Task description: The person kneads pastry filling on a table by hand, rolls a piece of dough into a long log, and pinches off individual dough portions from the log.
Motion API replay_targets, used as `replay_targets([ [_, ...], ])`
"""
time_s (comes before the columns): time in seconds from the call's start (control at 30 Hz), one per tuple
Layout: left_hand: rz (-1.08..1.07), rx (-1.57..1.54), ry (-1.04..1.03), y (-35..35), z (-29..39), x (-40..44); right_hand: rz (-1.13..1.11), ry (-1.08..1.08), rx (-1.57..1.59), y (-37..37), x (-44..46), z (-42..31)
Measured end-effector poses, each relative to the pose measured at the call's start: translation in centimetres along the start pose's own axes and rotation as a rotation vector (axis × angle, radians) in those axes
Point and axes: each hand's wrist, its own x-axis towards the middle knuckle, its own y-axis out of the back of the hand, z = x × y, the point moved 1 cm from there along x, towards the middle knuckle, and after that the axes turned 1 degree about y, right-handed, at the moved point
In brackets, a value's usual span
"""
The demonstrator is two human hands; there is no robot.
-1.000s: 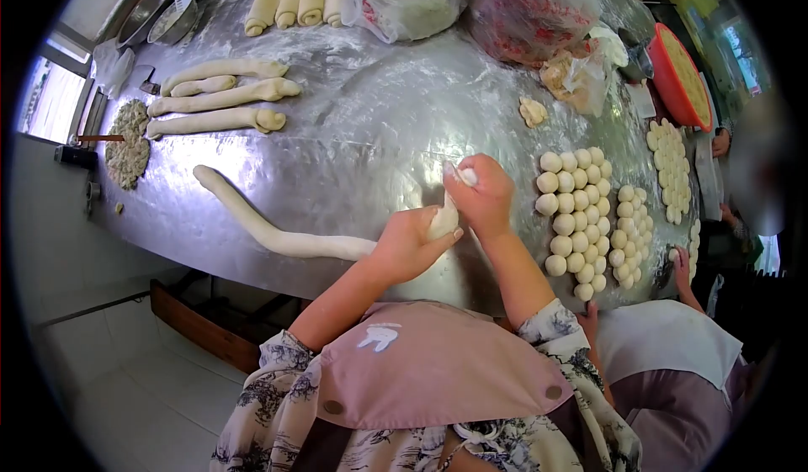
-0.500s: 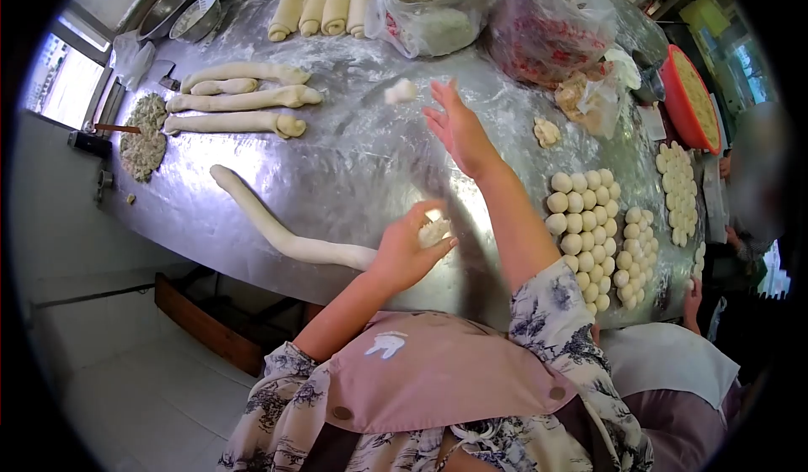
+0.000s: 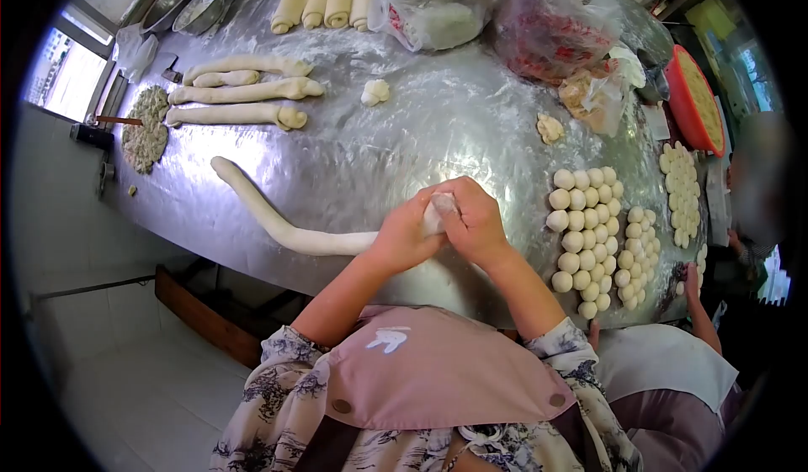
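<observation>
A long rope of dough (image 3: 290,235) curves across the metal table, and its right end runs into my left hand (image 3: 406,235), whose fingers are wrapped round it. My right hand (image 3: 473,220) is closed on that same end, pressed against the left hand, its thumb on the pale tip. The fingers cover most of this end. A small lump of dough (image 3: 375,92) lies further back on the table. Three thick dough rolls (image 3: 240,92) and a shorter dough piece (image 3: 225,78) rest at the far left.
Rows of dough balls (image 3: 585,228) stand to the right, with flattened dough rounds (image 3: 680,190) beyond. Plastic bags (image 3: 438,18) and folded dough rolls (image 3: 316,5) are at the back. A red basin (image 3: 694,98) stands far right. Chopped filling (image 3: 145,131) is at left. A co-worker's hand (image 3: 692,283) is at right.
My right hand has come down from its raised, open position and closed on the dough rope's end beside my left hand. The small dough lump has moved left and now lies on the table.
</observation>
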Motion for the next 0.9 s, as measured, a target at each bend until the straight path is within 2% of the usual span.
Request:
replay_targets([
  [0.03, -0.009, -0.013, 0.101, 0.0, 0.5, -0.1, 0.024, 0.027, -0.028, -0.1, 0.2, -0.2],
  [0.13, 0.024, -0.036, 0.063, 0.0, 0.9, 0.4, 0.033, 0.012, -0.094, 0.1, 0.0, -1.1],
  [0.23, -0.012, -0.041, 0.133, 0.3, 2.2, 0.2, 0.094, 0.034, -0.111, -0.9, -0.5, -0.5],
  [0.3, -0.029, -0.007, 0.012, -0.1, 0.7, 0.3, 0.149, 0.006, -0.138, -1.2, -0.7, -0.2],
  [0.33, -0.042, -0.099, -0.053, -0.2, 0.3, 0.5, 0.145, -0.022, -0.159, -1.3, -0.8, -0.2],
  [0.37, -0.054, -0.193, -0.112, -0.3, -0.1, 0.6, 0.198, 0.052, -0.149, -1.6, -0.8, 0.2],
  [0.53, -0.039, 0.02, -0.054, 0.5, 0.9, 1.0, 0.193, 0.021, -0.046, -1.1, -0.4, -0.5],
  [0.63, -0.026, -0.001, -0.053, 0.2, -0.1, 1.0, 0.207, 0.052, -0.02, -1.3, -0.4, 0.8],
  [0.67, -0.075, 0.053, 0.006, 0.5, 0.5, 1.0, 0.21, 0.055, -0.002, -1.4, -0.4, 1.4],
  [0.73, -0.057, -0.066, 0.111, 0.6, 1.0, 1.0, 0.235, 0.05, -0.034, -1.8, 0.2, 3.2],
  [0.77, -0.05, -0.124, 0.168, 0.8, 1.2, 0.6, 0.256, 0.039, -0.081, -2.1, 0.9, 4.3],
  [0.8, -0.132, -0.16, 0.112, 1.0, 1.5, -0.1, 0.275, 0.029, -0.129, -2.2, 1.5, 5.6],
  [0.87, -0.298, -0.223, 0.002, 1.7, 2.0, -1.5, 0.29, -0.14, -0.215, -1.9, 3.4, 8.9],
  [0.9, -0.255, -0.17, 0.013, 1.6, 2.2, -1.4, 0.287, -0.225, -0.253, -1.1, 4.4, 8.9],
])
